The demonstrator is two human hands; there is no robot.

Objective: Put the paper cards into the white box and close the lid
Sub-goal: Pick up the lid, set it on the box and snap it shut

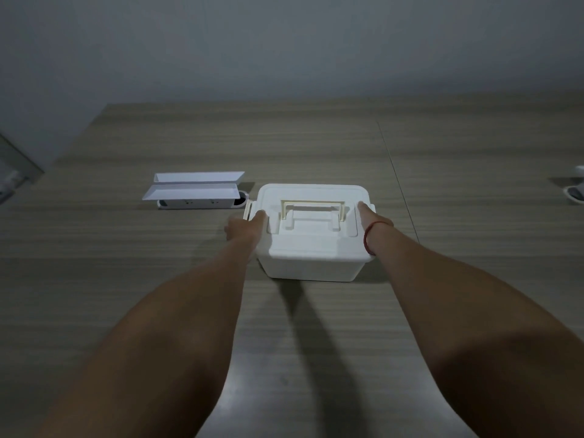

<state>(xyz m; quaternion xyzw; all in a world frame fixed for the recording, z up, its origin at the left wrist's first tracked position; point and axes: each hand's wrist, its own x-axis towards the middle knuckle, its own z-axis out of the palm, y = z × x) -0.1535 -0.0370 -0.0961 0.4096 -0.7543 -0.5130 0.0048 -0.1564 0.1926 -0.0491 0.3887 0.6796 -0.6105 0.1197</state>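
Observation:
The white box (311, 263) stands in the middle of the wooden table with its lid (313, 238) lying flat on top and the cream handle (311, 208) folded down. My left hand (245, 227) grips the box's left side at the cream latch (248, 211), thumb resting on the lid. My right hand (373, 221), with a red string around the wrist, holds the right side in the same way, thumb on the lid. No paper cards are visible; the inside of the box is hidden.
A white power strip with two raised flaps (196, 191) sits on the table (126, 279) left of and behind the box. A white object (576, 192) lies at the table's far right edge. A grey wall stands behind the table.

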